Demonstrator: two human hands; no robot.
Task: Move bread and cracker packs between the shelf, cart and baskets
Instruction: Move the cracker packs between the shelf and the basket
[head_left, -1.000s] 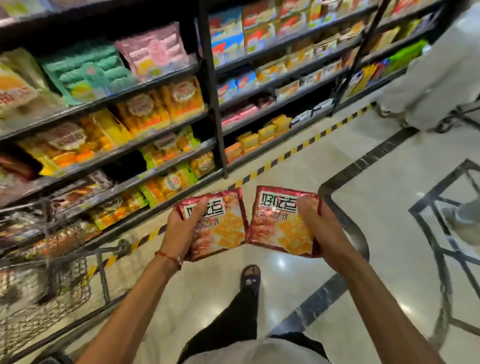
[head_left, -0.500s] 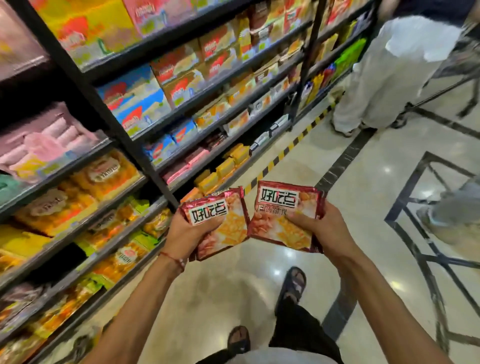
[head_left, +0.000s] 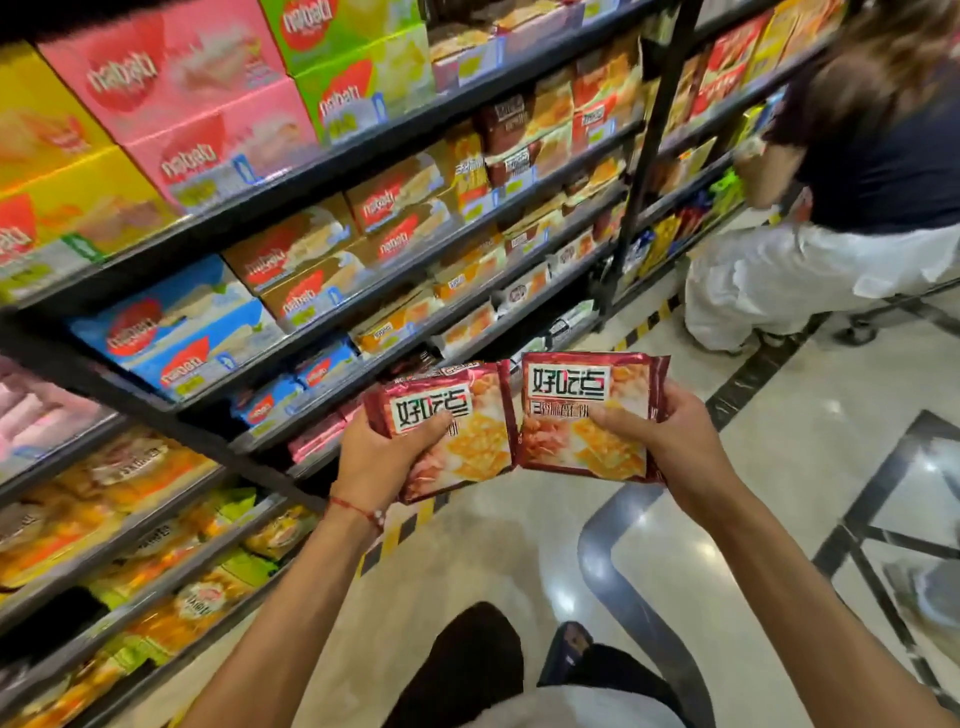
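Note:
I hold two red cracker packs side by side in front of me, above the floor and close to the shelf. My left hand (head_left: 382, 457) grips the left cracker pack (head_left: 457, 431), thumb across its label. My right hand (head_left: 665, 441) grips the right cracker pack (head_left: 576, 415) from its right edge, fingers curled over the front. The black shelf unit (head_left: 322, 171) fills the left and top of the view, stacked with boxes and snack packs. No cart or basket is in sight.
A person in a dark top and white trousers (head_left: 841, 218) bends at the shelf ahead on the right, with part of a metal cart frame (head_left: 893, 306) beside them. A yellow-black floor strip (head_left: 395, 535) runs along the shelf base. Glossy floor lies to the right.
I have walked forward along the aisle with both packs held up. The cart at the left has left the view, the higher shelves have come in, and the other person is much closer.

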